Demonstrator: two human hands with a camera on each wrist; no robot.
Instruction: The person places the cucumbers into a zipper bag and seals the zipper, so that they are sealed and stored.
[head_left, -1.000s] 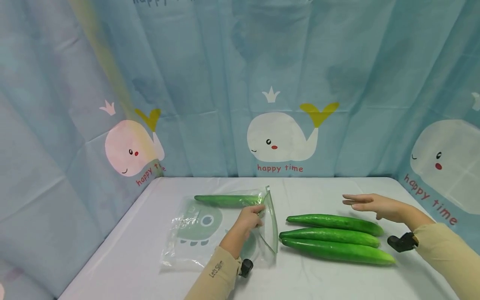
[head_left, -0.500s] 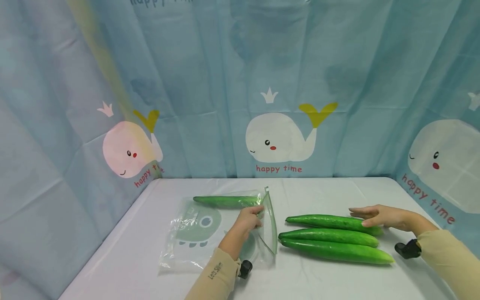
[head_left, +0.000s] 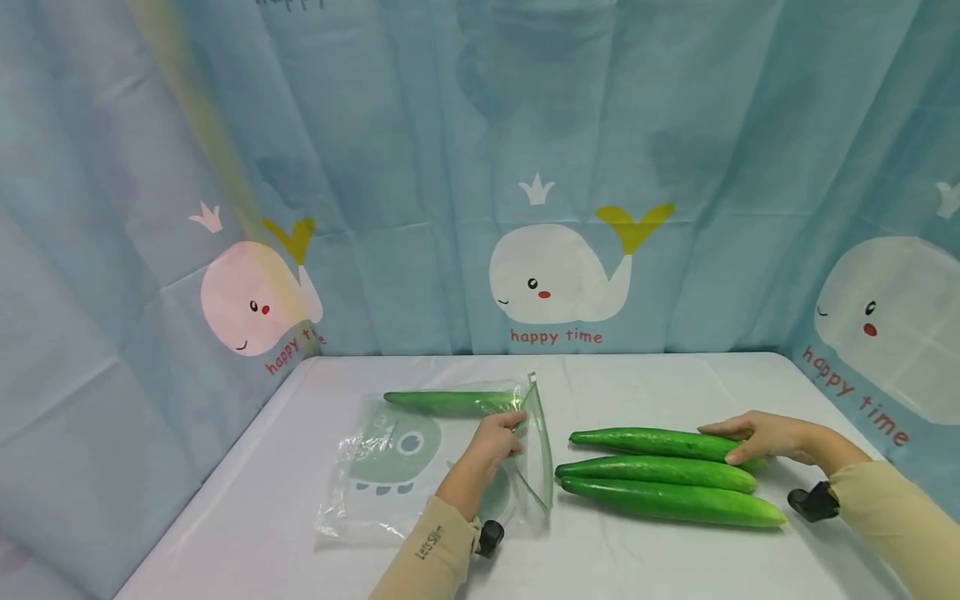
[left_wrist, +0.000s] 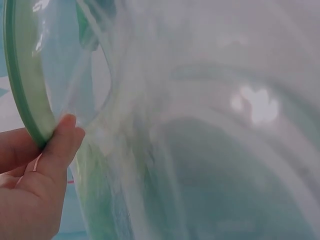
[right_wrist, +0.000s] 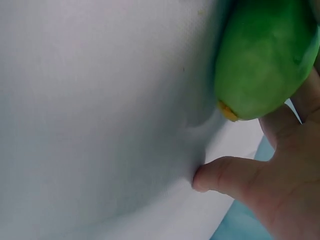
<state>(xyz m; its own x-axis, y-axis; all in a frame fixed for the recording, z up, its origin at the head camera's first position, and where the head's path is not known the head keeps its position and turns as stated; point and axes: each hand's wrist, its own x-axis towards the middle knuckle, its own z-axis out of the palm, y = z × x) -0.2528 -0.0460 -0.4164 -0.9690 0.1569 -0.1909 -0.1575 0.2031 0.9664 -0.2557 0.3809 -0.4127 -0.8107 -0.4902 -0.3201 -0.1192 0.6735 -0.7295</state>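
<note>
My left hand (head_left: 495,442) pinches the mouth of a clear zip-lock bag (head_left: 345,500). The left wrist view shows the thumb and fingers (left_wrist: 65,131) on its green zip strip (left_wrist: 20,100). A long cucumber (head_left: 442,403) lies inside the bag, against its far side. To the right, my right hand (head_left: 768,437) grips the right end of the far loose cucumber (head_left: 645,439), thumb on the near side and fingers beyond. Up close, the right wrist view has its blunt end (right_wrist: 265,60) against the hand, one finger (right_wrist: 225,175) standing apart. Some fingers are hidden behind it.
Two more cucumbers, a middle one (head_left: 660,472) and a near one (head_left: 675,503), lie side by side just in front of the gripped one. The white table (head_left: 225,533) ends at a blue whale-print curtain (head_left: 405,275) behind and at the sides.
My right hand has come down from above the table onto the far cucumber, and its fingers have closed round the right end. The left hand keeps its hold on the bag.
</note>
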